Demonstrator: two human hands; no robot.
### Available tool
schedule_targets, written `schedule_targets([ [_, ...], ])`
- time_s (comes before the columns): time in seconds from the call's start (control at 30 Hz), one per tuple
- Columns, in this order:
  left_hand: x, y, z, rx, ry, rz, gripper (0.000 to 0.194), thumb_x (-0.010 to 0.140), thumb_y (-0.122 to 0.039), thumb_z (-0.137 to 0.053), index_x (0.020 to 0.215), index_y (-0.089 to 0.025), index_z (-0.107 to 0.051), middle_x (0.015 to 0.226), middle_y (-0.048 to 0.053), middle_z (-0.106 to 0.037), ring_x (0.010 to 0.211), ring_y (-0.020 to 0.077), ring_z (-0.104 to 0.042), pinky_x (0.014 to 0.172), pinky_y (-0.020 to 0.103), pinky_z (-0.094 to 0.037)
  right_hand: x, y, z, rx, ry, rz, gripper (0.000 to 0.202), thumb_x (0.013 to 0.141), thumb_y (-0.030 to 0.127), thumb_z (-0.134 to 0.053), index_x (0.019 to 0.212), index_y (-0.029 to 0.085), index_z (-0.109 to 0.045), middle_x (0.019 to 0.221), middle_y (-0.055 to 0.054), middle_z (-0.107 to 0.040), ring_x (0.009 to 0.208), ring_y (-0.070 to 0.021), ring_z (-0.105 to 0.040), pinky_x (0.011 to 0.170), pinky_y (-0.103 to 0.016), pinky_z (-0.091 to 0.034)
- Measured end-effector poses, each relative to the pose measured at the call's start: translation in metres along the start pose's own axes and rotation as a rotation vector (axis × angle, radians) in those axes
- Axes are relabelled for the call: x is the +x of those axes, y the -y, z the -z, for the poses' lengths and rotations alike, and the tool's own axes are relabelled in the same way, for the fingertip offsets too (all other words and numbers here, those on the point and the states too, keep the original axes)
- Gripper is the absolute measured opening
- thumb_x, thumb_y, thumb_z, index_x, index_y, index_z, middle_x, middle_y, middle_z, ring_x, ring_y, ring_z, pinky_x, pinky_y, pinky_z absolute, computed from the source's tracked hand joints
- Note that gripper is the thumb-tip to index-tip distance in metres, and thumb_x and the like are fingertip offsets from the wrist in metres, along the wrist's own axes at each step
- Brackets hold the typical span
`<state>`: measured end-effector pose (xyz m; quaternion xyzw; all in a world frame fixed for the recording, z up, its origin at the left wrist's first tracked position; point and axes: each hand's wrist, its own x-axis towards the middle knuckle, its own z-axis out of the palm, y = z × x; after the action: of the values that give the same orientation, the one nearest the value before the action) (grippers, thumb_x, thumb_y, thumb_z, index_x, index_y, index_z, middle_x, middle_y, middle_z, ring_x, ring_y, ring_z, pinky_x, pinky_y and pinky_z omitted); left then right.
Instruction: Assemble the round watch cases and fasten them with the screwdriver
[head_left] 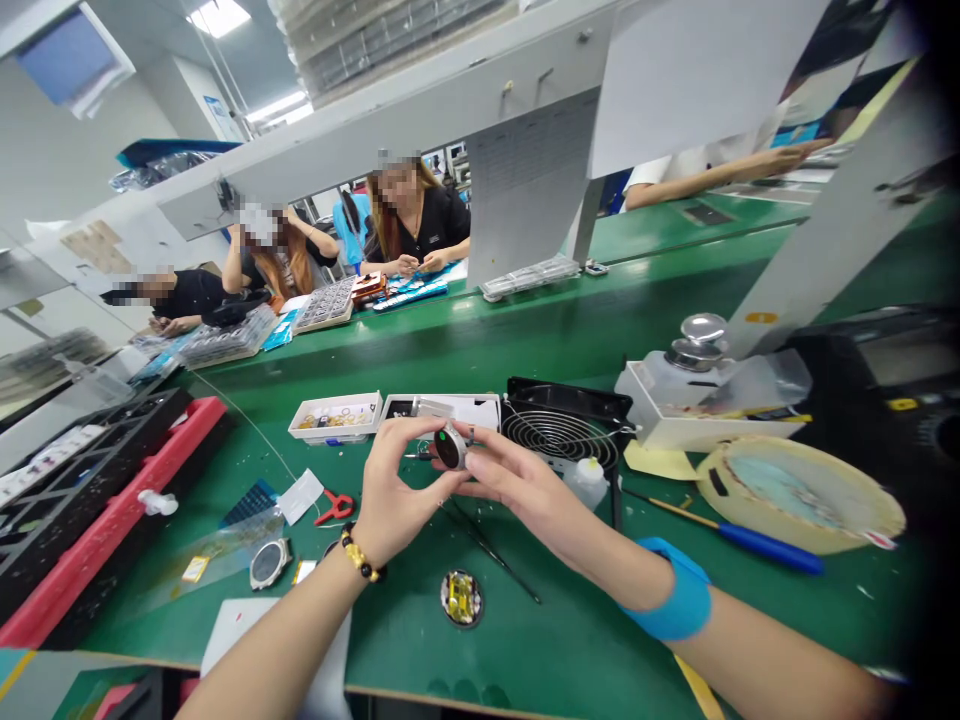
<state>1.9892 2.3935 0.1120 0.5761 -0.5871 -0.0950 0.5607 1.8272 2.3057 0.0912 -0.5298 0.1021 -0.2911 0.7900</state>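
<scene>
Raised over the middle of the green bench is a small round smartwatch body (pixel 452 447), with a silvery rim, a dark face and a green glowing spot. My left hand (pixel 397 485) pinches it from the left between thumb and fingers. From the other side, the fingers of my right hand (pixel 521 485) close on it too. Below lies a round watch part (pixel 461 598) with yellow film on it. Dark tweezers (pixel 499 560) rest on the bench beneath my hands. Another watch case (pixel 268 563) lies to the left of my left wrist, near a red clamp (pixel 335 507).
Behind my hands stand white trays of small parts (pixel 335 415) and a black fan with a wire guard (pixel 559 430). A blue-handled screwdriver (pixel 772 547) and a yellowish round lid (pixel 802 490) lie right. A red-edged black rack (pixel 127 520) borders the left. Several people sit opposite.
</scene>
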Motion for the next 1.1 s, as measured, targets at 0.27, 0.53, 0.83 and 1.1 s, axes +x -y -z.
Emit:
schedule_targets([
  [0.27, 0.001, -0.002, 0.0, 0.015, 0.006, -0.069, 0.044, 0.078, -0.02, -0.086, 0.119, -0.031, -0.074, 0.118, 0.006, -0.074, 0.113, 0.0283, -0.062, 0.104, 0.04, -0.044, 0.001, 0.001, 0.0, -0.037, -0.006, -0.022, 0.048, 0.09, 0.054, -0.077, 0.123, 0.02, -0.071, 0.127, -0.011, -0.071, 0.121, -0.0279, -0.066, 0.106, -0.045, -0.056],
  [0.53, 0.0, 0.0, -0.001, -0.037, 0.003, -0.083, 0.052, 0.069, -0.012, -0.09, 0.117, -0.03, -0.077, 0.117, 0.006, -0.075, 0.111, 0.0278, -0.064, 0.106, 0.042, -0.045, -0.002, 0.003, 0.001, -0.035, -0.006, -0.015, 0.044, 0.09, 0.044, -0.078, 0.126, 0.021, -0.068, 0.13, -0.008, -0.069, 0.125, -0.0264, -0.064, 0.111, -0.044, -0.051],
  [0.83, -0.001, 0.009, -0.001, 0.044, 0.048, -0.123, 0.053, 0.075, -0.022, -0.089, 0.124, -0.03, -0.072, 0.121, 0.006, -0.073, 0.112, 0.0267, -0.063, 0.106, 0.044, -0.047, -0.001, 0.003, 0.001, 0.002, 0.012, 0.009, 0.036, 0.093, 0.042, -0.075, 0.121, 0.021, -0.069, 0.129, -0.007, -0.069, 0.12, -0.0247, -0.066, 0.109, -0.042, -0.053],
  [1.1, -0.001, 0.013, -0.001, 0.058, 0.068, -0.181, 0.052, 0.079, -0.024, -0.087, 0.128, -0.029, -0.069, 0.127, 0.007, -0.071, 0.116, 0.0263, -0.063, 0.105, 0.043, -0.049, -0.002, 0.007, -0.001, -0.006, 0.016, 0.013, 0.036, 0.093, 0.043, -0.076, 0.121, 0.021, -0.071, 0.127, -0.005, -0.07, 0.127, -0.0256, -0.062, 0.115, -0.044, -0.048],
])
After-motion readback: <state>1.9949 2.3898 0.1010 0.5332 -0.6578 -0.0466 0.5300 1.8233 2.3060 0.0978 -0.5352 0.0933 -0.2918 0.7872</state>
